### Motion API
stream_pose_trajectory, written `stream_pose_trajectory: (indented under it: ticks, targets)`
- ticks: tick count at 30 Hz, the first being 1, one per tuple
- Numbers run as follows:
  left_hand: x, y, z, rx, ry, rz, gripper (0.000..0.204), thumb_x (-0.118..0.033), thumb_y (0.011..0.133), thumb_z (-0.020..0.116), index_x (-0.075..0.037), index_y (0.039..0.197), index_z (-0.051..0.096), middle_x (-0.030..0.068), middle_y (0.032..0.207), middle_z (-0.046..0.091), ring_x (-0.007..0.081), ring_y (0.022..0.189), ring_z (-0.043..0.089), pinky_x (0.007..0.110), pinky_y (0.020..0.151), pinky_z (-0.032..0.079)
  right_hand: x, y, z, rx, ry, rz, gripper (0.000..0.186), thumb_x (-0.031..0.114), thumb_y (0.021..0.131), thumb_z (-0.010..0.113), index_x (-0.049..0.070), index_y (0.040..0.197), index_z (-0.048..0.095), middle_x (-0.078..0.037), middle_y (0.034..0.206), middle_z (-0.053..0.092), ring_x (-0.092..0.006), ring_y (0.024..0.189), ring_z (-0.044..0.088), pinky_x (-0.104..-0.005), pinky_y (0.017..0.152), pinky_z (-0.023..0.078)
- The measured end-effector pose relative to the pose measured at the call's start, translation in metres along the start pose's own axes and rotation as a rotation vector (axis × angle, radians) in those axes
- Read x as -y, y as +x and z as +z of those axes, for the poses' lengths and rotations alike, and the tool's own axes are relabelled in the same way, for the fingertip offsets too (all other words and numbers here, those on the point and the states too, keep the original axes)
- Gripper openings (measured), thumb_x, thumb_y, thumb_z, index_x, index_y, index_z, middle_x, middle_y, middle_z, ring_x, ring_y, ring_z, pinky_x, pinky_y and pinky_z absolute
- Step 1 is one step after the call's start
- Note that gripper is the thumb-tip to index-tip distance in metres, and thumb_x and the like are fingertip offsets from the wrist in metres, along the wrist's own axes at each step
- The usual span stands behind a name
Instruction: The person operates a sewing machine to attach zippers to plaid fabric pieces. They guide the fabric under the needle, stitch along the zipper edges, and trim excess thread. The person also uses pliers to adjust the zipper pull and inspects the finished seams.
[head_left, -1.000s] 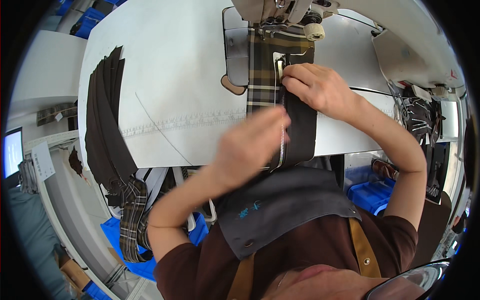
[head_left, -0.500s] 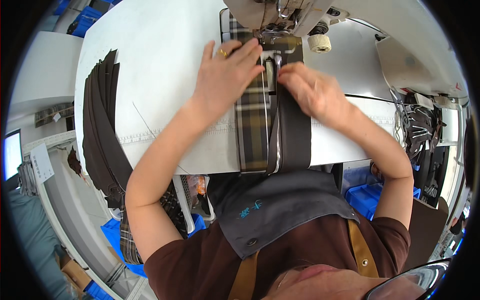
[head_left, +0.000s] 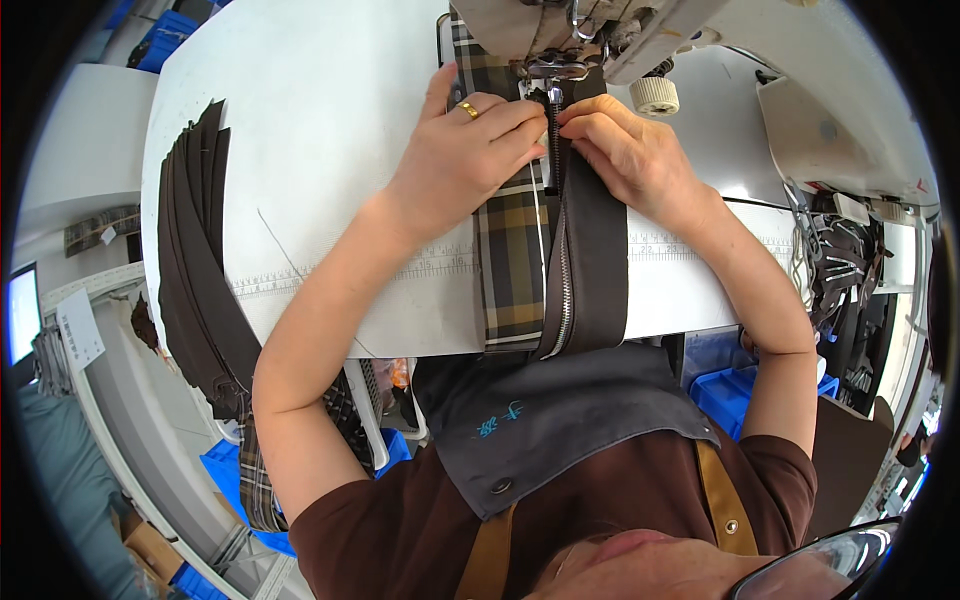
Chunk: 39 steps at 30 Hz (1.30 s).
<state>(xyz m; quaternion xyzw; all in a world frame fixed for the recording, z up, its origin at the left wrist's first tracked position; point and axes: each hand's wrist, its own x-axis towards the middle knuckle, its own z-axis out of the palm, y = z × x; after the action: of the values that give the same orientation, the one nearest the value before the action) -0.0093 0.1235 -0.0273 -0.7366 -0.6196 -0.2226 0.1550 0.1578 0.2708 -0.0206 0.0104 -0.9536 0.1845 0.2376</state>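
A plaid fabric strip [head_left: 511, 265] runs from the table's front edge up under the sewing machine's presser foot [head_left: 556, 72]. Beside it lies a dark brown fabric strip [head_left: 598, 270], with a metal zipper [head_left: 565, 270] between the two. My left hand [head_left: 468, 150] rests on the plaid strip, its curled fingertips gripping the fabric edge beside the zipper, just in front of the foot. From the other side my right hand [head_left: 640, 158] pinches the zipper's edge between thumb and fingers. Exactly what lies under the fingertips is partly hidden.
The sewing machine head [head_left: 690, 30] overhangs the far side, with a cream knob [head_left: 655, 95] near my right hand. A stack of dark fabric strips [head_left: 195, 250] hangs over the table's left edge. Bundled dark pieces [head_left: 840, 255] are at the right. A blue bin [head_left: 725, 395] stands below.
My right hand has settled at the zipper, and my left fingertips have moved right, to the zipper's edge. The zipper teeth now show in front of the foot; the fabric has shifted slightly toward me.
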Motion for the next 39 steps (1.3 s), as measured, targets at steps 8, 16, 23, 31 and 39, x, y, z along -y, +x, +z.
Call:
stream_pose_trajectory:
  ticks: [8, 16, 23, 31, 39]
  targets:
    - [0.001, -0.003, -0.004, 0.016, 0.105, -0.050, 0.040, -0.035, 0.075, 0.070, -0.009, 0.106, 0.065, -0.0044, 0.107, 0.061, 0.0148, 0.095, 0.056, 0.051, 0.102, 0.035, 0.010, 0.006, 0.006, -0.072, -0.078, -0.107, 0.015, 0.006, 0.078, 0.062, 0.002, 0.092, 0.057, -0.008, 0.094, 0.061, -0.0268, 0.075, 0.063, -0.0347, 0.062, 0.053]
    - [0.002, -0.002, -0.003, -0.003, 0.041, -0.066, 0.041, -0.037, 0.076, 0.070, -0.008, 0.105, 0.067, -0.0027, 0.110, 0.065, 0.0135, 0.097, 0.059, 0.052, 0.103, 0.033, 0.008, 0.003, 0.001, -0.034, -0.149, -0.091, 0.020, -0.001, 0.075, 0.065, 0.001, 0.092, 0.056, -0.009, 0.096, 0.061, -0.0256, 0.077, 0.064, -0.0331, 0.062, 0.053]
    - [-0.004, -0.001, -0.003, -0.010, -0.009, -0.096, 0.039, -0.034, 0.076, 0.071, -0.007, 0.104, 0.068, 0.0017, 0.113, 0.066, 0.0159, 0.100, 0.061, 0.047, 0.104, 0.033, 0.007, 0.002, 0.001, -0.046, -0.131, -0.089, 0.015, 0.005, 0.078, 0.061, 0.001, 0.092, 0.056, -0.009, 0.094, 0.061, -0.0268, 0.077, 0.063, -0.0344, 0.062, 0.054]
    - [-0.007, -0.001, -0.002, -0.008, 0.057, -0.085, 0.041, -0.035, 0.075, 0.071, -0.012, 0.109, 0.066, -0.0007, 0.111, 0.062, 0.0150, 0.099, 0.059, 0.052, 0.102, 0.032, 0.006, 0.001, 0.000, -0.031, -0.110, -0.062, 0.019, -0.001, 0.076, 0.065, 0.001, 0.093, 0.057, -0.009, 0.097, 0.062, -0.0258, 0.078, 0.065, -0.0326, 0.063, 0.054]
    - [0.002, -0.004, -0.004, 0.047, 0.179, -0.082, 0.044, -0.039, 0.076, 0.071, -0.012, 0.109, 0.064, -0.0014, 0.109, 0.055, 0.0162, 0.102, 0.055, 0.055, 0.104, 0.030, 0.009, 0.008, 0.005, -0.077, -0.103, -0.095, 0.020, -0.005, 0.077, 0.065, 0.000, 0.094, 0.058, -0.008, 0.097, 0.062, -0.0249, 0.078, 0.065, -0.0315, 0.063, 0.054]
